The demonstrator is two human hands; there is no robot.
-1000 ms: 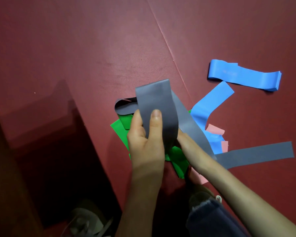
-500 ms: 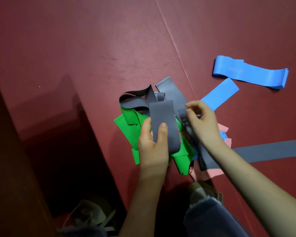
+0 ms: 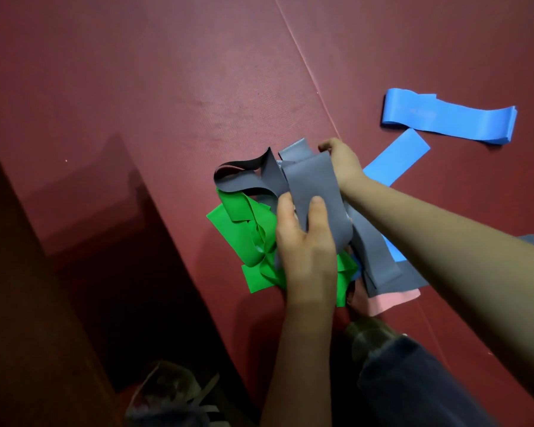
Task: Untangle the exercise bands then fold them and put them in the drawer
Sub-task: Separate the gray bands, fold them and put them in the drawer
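Note:
A tangle of exercise bands lies on the red mat (image 3: 167,87). My left hand (image 3: 305,241) pinches a folded grey band (image 3: 315,192) between thumb and fingers at its near end. My right hand (image 3: 341,161) grips the same grey band at its far end. Under it lie a crumpled green band (image 3: 244,229), more grey strips (image 3: 376,257), a pink band (image 3: 389,300) and a blue strip (image 3: 395,158). A separate blue band (image 3: 447,120) lies folded flat at the far right. No drawer is in view.
A seam (image 3: 309,72) runs across the mat from the top toward the pile. A dark shadowed area (image 3: 90,272) covers the lower left. My shoe (image 3: 173,396) and trouser leg (image 3: 413,380) are at the bottom edge.
My right hand moved from the middle of the pile up to the grey band's far end. The grey band is now held between both hands, folded flatter over the pile.

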